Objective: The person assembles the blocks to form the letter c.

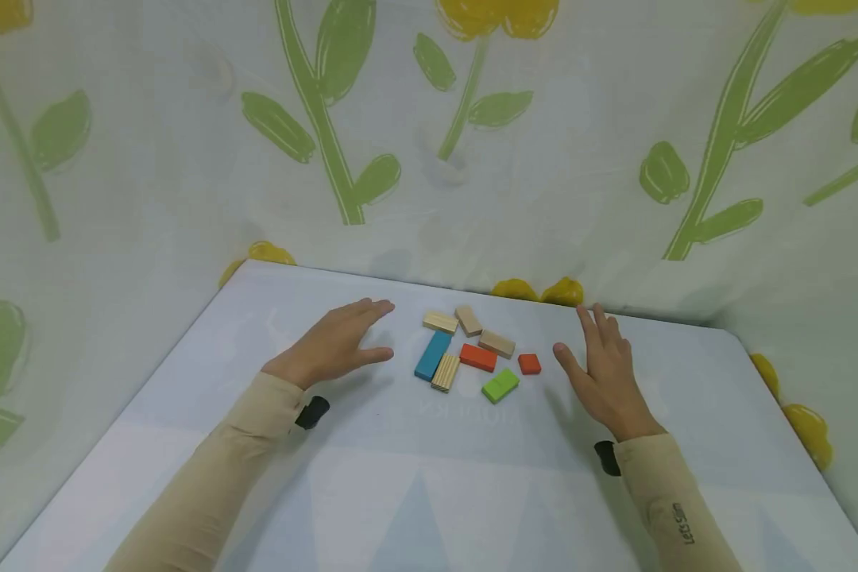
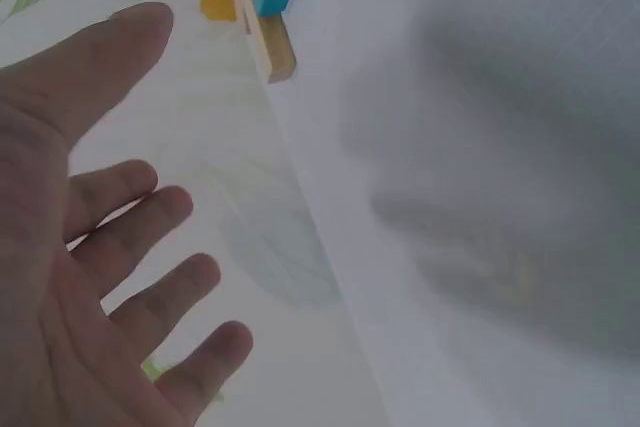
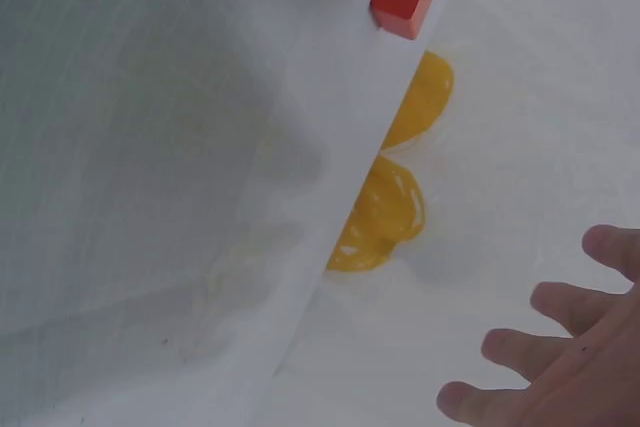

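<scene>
A person's left hand (image 1: 336, 342) and right hand (image 1: 604, 377) flank a cluster of small blocks around a long red block (image 1: 478, 357) on a pale worktop (image 1: 357, 477). The left hand, raised well to the left of the long red block, has its fingers extended and its thumb stretched apart, grasping nothing. The right hand, raised to the right of the long red block, also grips nothing, its fingers spread and its thumb held out.

Left of the long red block lies a blue block (image 1: 433, 356), and between those two, slightly nearer the person, a striped wooden block (image 1: 446, 372). A green block (image 1: 500, 385) sits just on the near side of the long red block, a little to its right, while a small red block (image 1: 530, 364) rests farther right. Just beyond the long red block lie a plain wooden block (image 1: 496, 343), a tilted wooden block (image 1: 468, 320) and, farther left, a pale wooden block (image 1: 440, 321). A flower-printed sheet (image 1: 558, 199) rises behind the long red block, past the worktop's far edge. Beige sleeves (image 1: 218, 469) cover both of the person's arms, on either side and nearer than the long red block.
</scene>
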Motion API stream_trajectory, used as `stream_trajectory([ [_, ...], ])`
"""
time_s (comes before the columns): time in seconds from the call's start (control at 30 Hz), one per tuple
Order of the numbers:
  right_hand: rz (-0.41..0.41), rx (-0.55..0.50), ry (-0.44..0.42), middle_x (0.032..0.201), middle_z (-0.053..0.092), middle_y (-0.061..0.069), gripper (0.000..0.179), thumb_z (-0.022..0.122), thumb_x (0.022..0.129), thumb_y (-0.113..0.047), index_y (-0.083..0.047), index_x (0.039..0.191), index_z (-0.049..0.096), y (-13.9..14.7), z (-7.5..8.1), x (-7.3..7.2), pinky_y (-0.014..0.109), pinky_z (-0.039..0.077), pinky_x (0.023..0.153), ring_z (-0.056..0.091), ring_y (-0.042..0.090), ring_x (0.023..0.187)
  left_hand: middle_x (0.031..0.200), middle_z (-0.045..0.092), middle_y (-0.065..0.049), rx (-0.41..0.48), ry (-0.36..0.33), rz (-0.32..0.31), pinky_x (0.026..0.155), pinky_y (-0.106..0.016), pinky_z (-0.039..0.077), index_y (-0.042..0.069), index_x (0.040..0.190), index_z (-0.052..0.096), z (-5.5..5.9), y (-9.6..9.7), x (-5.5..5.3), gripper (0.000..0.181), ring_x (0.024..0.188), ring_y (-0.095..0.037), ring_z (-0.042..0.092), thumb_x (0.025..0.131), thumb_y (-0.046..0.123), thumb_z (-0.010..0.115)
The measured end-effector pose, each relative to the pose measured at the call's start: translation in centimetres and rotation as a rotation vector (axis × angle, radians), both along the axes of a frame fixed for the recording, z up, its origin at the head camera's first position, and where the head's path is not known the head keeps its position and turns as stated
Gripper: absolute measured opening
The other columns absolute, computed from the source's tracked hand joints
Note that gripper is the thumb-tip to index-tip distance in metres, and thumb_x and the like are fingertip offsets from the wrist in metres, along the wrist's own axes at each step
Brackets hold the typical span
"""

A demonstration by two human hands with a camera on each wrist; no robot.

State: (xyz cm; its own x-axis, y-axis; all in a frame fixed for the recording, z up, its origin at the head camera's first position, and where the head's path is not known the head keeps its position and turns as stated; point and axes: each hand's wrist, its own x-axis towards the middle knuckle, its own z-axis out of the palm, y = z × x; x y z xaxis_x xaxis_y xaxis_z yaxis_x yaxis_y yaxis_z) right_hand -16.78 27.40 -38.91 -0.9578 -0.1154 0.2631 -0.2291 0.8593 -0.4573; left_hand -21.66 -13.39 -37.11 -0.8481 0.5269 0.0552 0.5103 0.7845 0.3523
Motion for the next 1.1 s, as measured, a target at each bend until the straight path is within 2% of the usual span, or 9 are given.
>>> stream_trajectory([
  [0.23, 0.041, -0.045, 0.009, 0.168, 0.011, 0.021, 0.080, 0.052, 0.105, -0.045, -0.007, 0.163, 0.013, -0.5, 0.6, 0.2, 0.068, 0.007, 0.118, 0.008, 0.049, 0.151, 0.155, 0.047, -0.004, -0.035, -0.066, -0.107, 0.118, -0.048, 0.033, 0.014, 0.151, 0.049, -0.7, 1.6, -1.4, 0.073, 0.145, -0.028, 0.039, 0.088, 0.034, 0.081],
  [0.43, 0.067, -0.118, -0.094, 0.168, 0.016, 0.012, 0.090, 0.059, 0.101, -0.049, -0.020, 0.165, 0.003, -1.6, 0.9, 0.1, 0.065, 0.022, 0.117, 0.020, 0.038, 0.151, 0.157, 0.044, 0.000, -0.022, -0.164, -0.155, 0.119, -0.047, 0.031, 0.017, 0.152, 0.048, -1.6, 3.3, -2.7, 0.078, 0.147, -0.023, 0.036, 0.085, 0.031, 0.085],
  [0.6, 0.097, -0.121, -0.120, 0.164, 0.029, 0.008, 0.089, 0.065, 0.098, -0.047, -0.018, 0.164, 0.013, -3.2, 1.2, 0.1, 0.061, 0.032, 0.115, 0.034, 0.033, 0.145, 0.159, 0.040, 0.003, -0.046, -0.242, -0.173, 0.120, -0.046, 0.029, 0.020, 0.155, 0.043, -2.2, 4.3, -3.6, 0.084, 0.148, -0.022, 0.033, 0.084, 0.033, 0.086],
  [0.83, 0.127, -0.100, -0.188, 0.161, 0.034, 0.007, 0.086, 0.071, 0.095, -0.041, -0.018, 0.162, 0.023, -6.1, 1.1, 0.0, 0.058, 0.038, 0.112, 0.040, 0.031, 0.142, 0.162, 0.036, 0.001, -0.126, -0.263, -0.202, 0.121, -0.045, 0.028, 0.019, 0.158, 0.038, -2.2, 5.2, -3.8, 0.090, 0.149, -0.023, 0.032, 0.083, 0.038, 0.085],
  [0.93, 0.153, -0.100, -0.195, 0.160, 0.036, 0.006, 0.085, 0.073, 0.094, -0.037, -0.018, 0.162, 0.025, -7.0, 1.0, 0.3, 0.056, 0.040, 0.111, 0.041, 0.029, 0.141, 0.162, 0.036, 0.002, -0.150, -0.268, -0.197, 0.121, -0.045, 0.028, 0.020, 0.158, 0.037, -2.2, 5.7, -3.9, 0.091, 0.149, -0.023, 0.032, 0.083, 0.039, 0.085],
  [1.1, 0.190, -0.068, -0.201, 0.160, 0.038, 0.007, 0.086, 0.074, 0.093, -0.040, -0.018, 0.162, 0.026, -8.1, 0.7, 0.5, 0.055, 0.038, 0.113, 0.042, 0.029, 0.142, 0.162, 0.035, 0.002, -0.176, -0.271, -0.194, 0.120, -0.048, 0.029, 0.023, 0.158, 0.037, -2.1, 6.4, -4.1, 0.091, 0.148, -0.025, 0.032, 0.083, 0.041, 0.085],
])
